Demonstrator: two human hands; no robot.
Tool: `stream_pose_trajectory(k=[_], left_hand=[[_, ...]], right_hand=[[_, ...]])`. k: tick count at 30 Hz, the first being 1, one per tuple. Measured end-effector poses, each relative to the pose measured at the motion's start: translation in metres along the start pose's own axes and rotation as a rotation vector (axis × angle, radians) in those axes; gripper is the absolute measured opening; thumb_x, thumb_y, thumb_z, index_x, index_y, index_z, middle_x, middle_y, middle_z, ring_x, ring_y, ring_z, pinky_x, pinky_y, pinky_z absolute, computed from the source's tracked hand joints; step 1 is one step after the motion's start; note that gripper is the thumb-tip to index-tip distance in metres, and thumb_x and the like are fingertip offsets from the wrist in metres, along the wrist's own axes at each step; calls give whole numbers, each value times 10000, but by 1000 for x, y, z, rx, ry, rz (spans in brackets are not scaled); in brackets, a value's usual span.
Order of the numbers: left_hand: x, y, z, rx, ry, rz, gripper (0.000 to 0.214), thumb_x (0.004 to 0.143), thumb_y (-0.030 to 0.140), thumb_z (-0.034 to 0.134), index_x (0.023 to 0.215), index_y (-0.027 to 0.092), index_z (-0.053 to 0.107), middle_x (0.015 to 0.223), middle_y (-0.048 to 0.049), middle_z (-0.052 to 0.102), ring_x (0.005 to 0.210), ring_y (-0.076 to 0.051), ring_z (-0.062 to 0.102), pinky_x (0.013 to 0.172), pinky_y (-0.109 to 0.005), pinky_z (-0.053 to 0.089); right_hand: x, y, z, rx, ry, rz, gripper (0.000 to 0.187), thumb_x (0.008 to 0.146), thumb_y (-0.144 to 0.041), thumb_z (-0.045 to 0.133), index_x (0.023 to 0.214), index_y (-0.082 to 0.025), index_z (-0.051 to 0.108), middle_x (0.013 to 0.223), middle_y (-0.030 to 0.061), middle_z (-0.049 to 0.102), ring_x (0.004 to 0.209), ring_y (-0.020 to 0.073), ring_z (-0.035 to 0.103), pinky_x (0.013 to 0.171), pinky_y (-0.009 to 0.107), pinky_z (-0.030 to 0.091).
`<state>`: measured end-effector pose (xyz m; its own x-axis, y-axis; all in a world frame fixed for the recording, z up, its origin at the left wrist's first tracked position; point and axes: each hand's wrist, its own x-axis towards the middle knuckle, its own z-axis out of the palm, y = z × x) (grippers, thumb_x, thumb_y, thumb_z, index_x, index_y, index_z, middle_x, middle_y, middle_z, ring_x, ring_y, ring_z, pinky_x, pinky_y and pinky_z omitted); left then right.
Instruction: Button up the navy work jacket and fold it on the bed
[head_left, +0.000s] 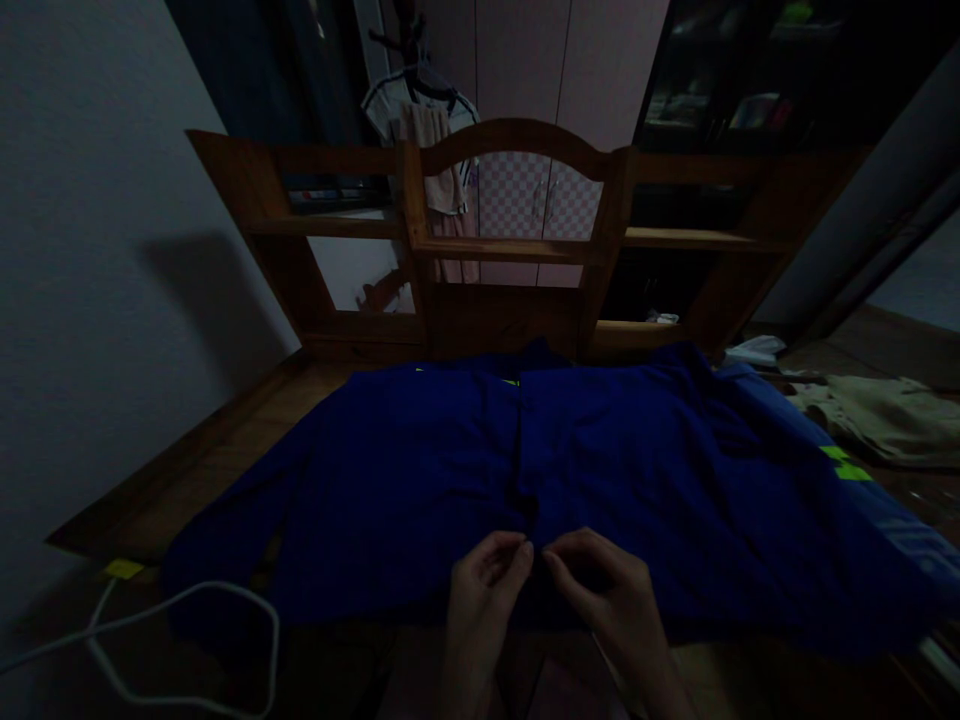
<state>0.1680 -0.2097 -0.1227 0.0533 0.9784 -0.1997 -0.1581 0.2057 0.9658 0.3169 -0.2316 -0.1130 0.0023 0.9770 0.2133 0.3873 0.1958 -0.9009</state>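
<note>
A blue long-sleeved work jacket (420,470) with bright yellow-green marks lies spread over a wooden desk, its collar toward the back. The front edges meet along the middle and stand slightly apart above my hands. At the lower end of that front, my left hand (487,585) is closed, thumb and forefinger pinching the cloth edge. Close beside it on the right, my right hand (611,590) pinches the facing edge. Dim light hides any button or fastener between the fingertips.
Along the back of the desk (247,440) rises a wooden shelf unit (517,250). A pale cable (274,640) loops at the lower left, near a wall (112,350). Light-coloured cloth (885,420) lies at the right. Clothes (431,140) hang behind the shelf.
</note>
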Motion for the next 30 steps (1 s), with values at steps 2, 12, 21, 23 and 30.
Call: stream_pose_trajectory(k=[2,12,21,23,30], left_hand=[[-2,1,1,45,-16,-2,282,718,383,700,859,139,691,859,-82,699,848,-200,653,746,-234,500],[1,-12,5,76,-50,53,269,688,354,706,858,146,704,868,-85,714,844,-216,676,758,-247,541],[-2,-4,5,69,-49,41,269,683,358,721,848,146,701,861,-90,715,836,-217,678,742,-233,543],[-3,-2,5,87,-51,56,262,694,356,716,854,149,703,878,-90,714,850,-217,676,763,-234,538],[-2,-3,7,103,-70,86,242,716,339,703,875,156,697,884,-74,710,854,-202,671,769,-222,534]], right_hand=[[-1,1,-3,-67,-35,25,94,880,-279,565,856,-195,599,797,-6,626,717,118,596,648,197,436],[9,-7,-16,-649,-298,-204,140,889,-106,421,858,-211,508,824,2,536,607,114,497,510,242,247],[7,-12,-17,-398,-209,-267,134,914,-214,425,881,-211,554,798,42,582,655,143,544,554,219,373],[5,-11,-18,-258,-133,-257,156,909,-329,476,902,-224,590,777,51,600,680,164,556,585,224,418],[4,2,-20,71,-139,80,311,887,-498,497,865,-202,591,814,33,572,773,162,528,667,225,448]])
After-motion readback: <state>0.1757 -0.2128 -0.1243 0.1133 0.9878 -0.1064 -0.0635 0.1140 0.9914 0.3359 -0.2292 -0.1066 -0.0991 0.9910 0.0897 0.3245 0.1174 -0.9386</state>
